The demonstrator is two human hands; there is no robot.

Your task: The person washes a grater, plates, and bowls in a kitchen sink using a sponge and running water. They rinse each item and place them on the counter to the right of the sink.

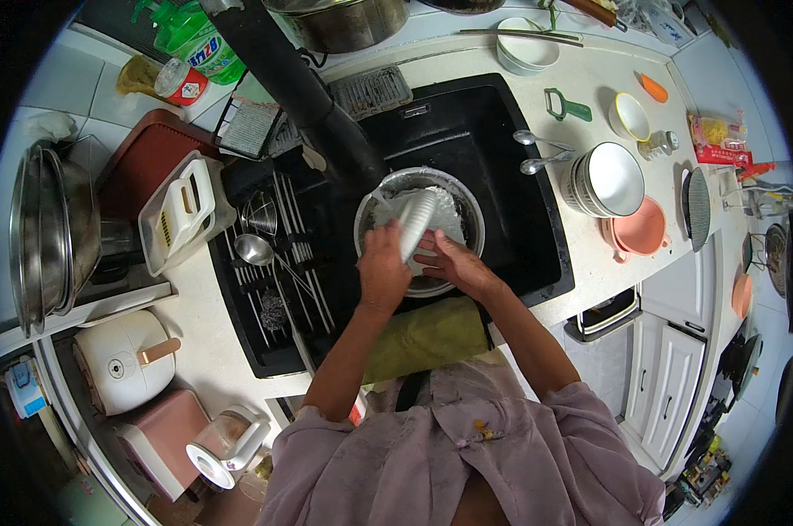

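Note:
My left hand [384, 266] grips a white ribbed dish [417, 220], tilted up on its edge. It is over a round stainless steel basin [477, 217] standing in the black sink [528, 217]. Close to the dish's right side is my right hand [459, 263], fingers apart; whether its fingertips touch the dish is hard to tell. Water runs into the basin beside the dish, and whitish water shows below. The black faucet column [304, 98] reaches down towards the basin.
On the left ledge, a ladle [254, 250] and steel scourer [275, 310] lie on a metal rack [308, 263]. Stacked bowls [612, 181], spoons [544, 163], a green peeler [567, 106] and a pink bowl [638, 227] occupy the right counter. A green towel [429, 335] drapes the sink's front edge.

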